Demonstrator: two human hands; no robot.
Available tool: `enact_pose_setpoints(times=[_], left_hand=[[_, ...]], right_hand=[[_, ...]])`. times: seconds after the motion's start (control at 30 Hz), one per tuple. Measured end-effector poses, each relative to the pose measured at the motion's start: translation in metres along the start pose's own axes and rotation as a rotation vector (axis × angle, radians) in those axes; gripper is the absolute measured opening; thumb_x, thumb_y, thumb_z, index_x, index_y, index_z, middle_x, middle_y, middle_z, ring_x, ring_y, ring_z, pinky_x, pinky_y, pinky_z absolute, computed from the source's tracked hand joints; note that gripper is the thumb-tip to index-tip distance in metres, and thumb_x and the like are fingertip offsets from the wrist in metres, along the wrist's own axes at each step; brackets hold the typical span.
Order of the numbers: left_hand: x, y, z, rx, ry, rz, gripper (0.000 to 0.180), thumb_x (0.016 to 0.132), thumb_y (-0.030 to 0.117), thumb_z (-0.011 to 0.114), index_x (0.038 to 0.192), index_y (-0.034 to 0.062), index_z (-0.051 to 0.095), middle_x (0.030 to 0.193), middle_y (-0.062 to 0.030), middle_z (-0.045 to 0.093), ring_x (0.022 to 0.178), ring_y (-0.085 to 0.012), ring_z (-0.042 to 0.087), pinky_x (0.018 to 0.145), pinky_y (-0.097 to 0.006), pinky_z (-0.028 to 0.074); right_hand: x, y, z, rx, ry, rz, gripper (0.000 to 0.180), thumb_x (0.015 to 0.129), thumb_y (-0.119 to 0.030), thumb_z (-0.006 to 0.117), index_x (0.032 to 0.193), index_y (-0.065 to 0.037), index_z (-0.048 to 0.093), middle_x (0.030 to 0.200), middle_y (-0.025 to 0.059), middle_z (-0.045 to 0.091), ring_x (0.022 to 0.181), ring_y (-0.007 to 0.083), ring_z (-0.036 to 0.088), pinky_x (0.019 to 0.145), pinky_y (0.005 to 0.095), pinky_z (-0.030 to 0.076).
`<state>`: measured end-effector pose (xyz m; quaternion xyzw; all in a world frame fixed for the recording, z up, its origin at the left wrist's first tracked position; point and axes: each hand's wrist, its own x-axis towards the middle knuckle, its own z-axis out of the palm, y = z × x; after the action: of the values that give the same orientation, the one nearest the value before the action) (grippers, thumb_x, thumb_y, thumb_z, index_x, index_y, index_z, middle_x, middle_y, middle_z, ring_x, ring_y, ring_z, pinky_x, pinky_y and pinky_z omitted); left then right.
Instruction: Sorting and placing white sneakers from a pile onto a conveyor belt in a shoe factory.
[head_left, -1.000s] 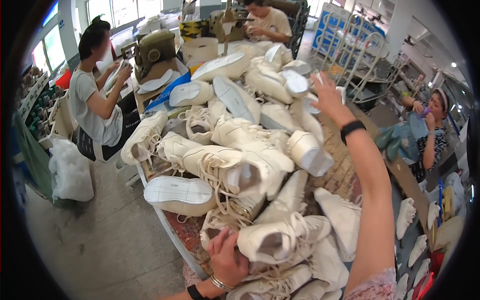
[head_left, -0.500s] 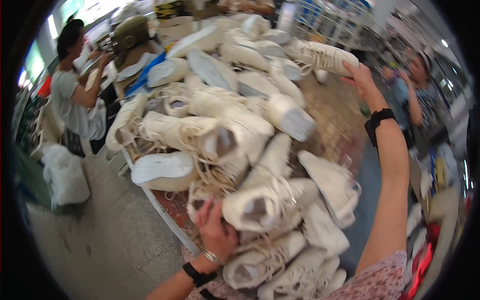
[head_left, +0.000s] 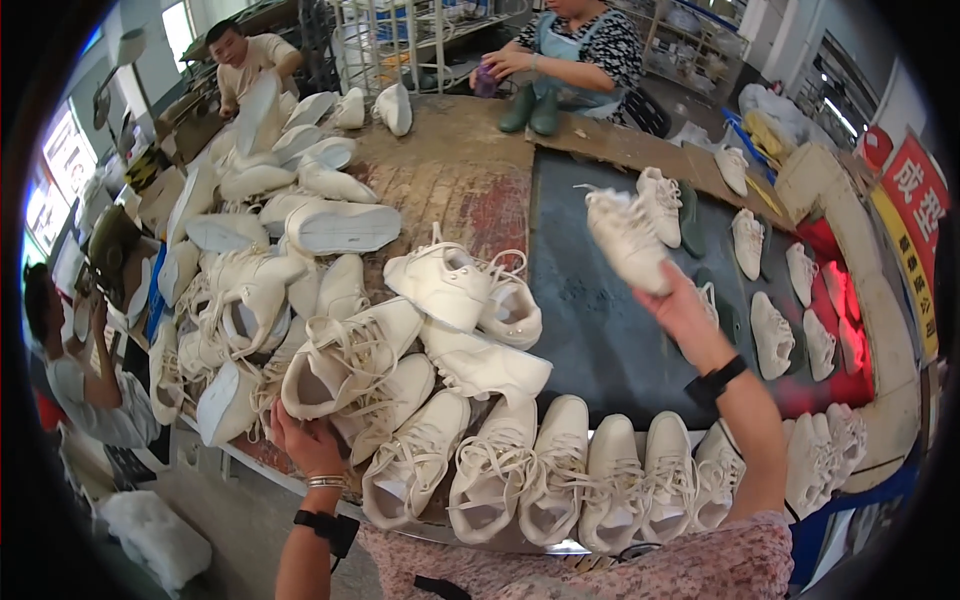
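Note:
My right hand (head_left: 683, 318) grips a cream lace-up sneaker (head_left: 628, 240) by one end, above a dark conveyor belt (head_left: 580, 290). The shoe's far end and laces are smeared by motion. At the near edge of the shoe pile, my left hand (head_left: 308, 448) is closed around the heel of another cream sneaker (head_left: 365, 350), its fingers partly hidden. Just right of that hand, a row of cream sneakers (head_left: 565, 450) stands along the table's near edge, toes pointing away.
More sneakers (head_left: 340, 228) lie heaped at left on the worn table (head_left: 450, 150). Several shoes (head_left: 773, 335) stand on the belt at right, near a red-lit opening (head_left: 850, 340). Across the table, one person (head_left: 590, 60) handles a purple object beside green boots (head_left: 530, 108). Two people work at left.
The view has swung right, bringing the belt and the near row of shoes into sight. My right hand has carried the sneaker from above the pile to above the belt.

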<state>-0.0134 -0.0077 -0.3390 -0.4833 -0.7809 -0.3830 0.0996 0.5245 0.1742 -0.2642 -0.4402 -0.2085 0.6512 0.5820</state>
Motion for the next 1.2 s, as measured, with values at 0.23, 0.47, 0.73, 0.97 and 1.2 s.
enact_pose_setpoints(times=[0.23, 0.47, 0.73, 0.97, 1.2], left_hand=[[-0.001, -0.007, 0.014, 0.004, 0.004, 0.026, 0.055, 0.077, -0.002, 0.051, 0.132, -0.0020, 0.043, 0.133, -0.0232, 0.045, 0.124, -0.0409, 0.039, 0.104, -0.046, 0.030], [0.003, -0.014, 0.013, 0.046, 0.031, -0.001, 0.054, 0.080, 0.003, 0.056, 0.131, -0.0032, 0.043, 0.129, -0.0250, 0.048, 0.120, -0.0430, 0.044, 0.100, -0.046, 0.035], [0.004, -0.011, 0.008, 0.082, -0.007, 0.024, 0.056, 0.077, 0.002, 0.058, 0.130, -0.0049, 0.042, 0.127, -0.0254, 0.049, 0.116, -0.0433, 0.046, 0.097, -0.046, 0.038], [0.003, -0.007, 0.013, 0.065, 0.001, 0.039, 0.056, 0.075, 0.000, 0.057, 0.129, -0.0032, 0.044, 0.128, -0.0238, 0.049, 0.117, -0.0427, 0.045, 0.098, -0.046, 0.036], [0.006, -0.014, 0.004, 0.058, 0.043, 0.045, 0.056, 0.075, -0.001, 0.054, 0.130, 0.0004, 0.045, 0.128, -0.0226, 0.050, 0.118, -0.0407, 0.045, 0.099, -0.046, 0.035]], right_hand=[[0.021, 0.123, -0.071, -0.376, 0.092, 0.391, 0.047, 0.087, -0.031, 0.067, 0.121, -0.004, 0.048, 0.110, 0.0128, 0.059, 0.103, 0.0315, 0.062, 0.081, 0.0394, 0.055], [0.027, 0.113, -0.071, -0.452, -0.074, 0.389, 0.060, 0.083, -0.041, 0.070, 0.121, 0.000, 0.047, 0.107, 0.0143, 0.061, 0.093, 0.0272, 0.066, 0.074, 0.0348, 0.056], [0.016, 0.060, -0.081, -1.609, 0.247, -0.133, 0.051, 0.079, -0.039, 0.070, 0.108, 0.001, 0.059, 0.107, 0.0178, 0.064, 0.081, 0.0311, 0.068, 0.068, 0.0410, 0.054], [-0.016, 0.029, -0.172, -2.370, 0.701, -0.784, 0.048, 0.069, -0.016, 0.076, 0.110, -0.008, 0.051, 0.116, 0.0100, 0.048, 0.113, 0.0290, 0.047, 0.086, 0.0396, 0.046], [-0.003, 0.023, -0.150, -2.302, 0.754, -0.535, 0.060, 0.066, -0.023, 0.080, 0.115, -0.009, 0.048, 0.127, 0.0112, 0.043, 0.117, 0.0334, 0.042, 0.090, 0.0401, 0.046]])
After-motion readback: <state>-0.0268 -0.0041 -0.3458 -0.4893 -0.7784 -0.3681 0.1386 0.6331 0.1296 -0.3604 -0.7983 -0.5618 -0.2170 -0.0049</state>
